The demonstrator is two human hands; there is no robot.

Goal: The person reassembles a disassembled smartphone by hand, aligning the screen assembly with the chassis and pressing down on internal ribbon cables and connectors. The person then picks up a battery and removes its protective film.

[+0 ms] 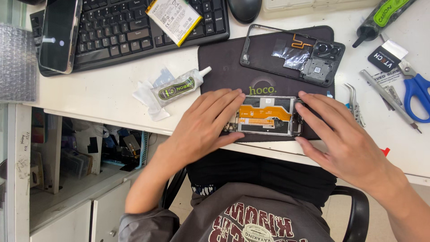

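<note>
Overhead, both hands flank an opened phone [268, 115] on a dark mat [224, 62] atop a cluttered white desk [103, 92].

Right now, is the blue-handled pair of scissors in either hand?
No: the scissors lie on the table right of the mat, while both the left hand and right hand rest on the opened phone.
</note>
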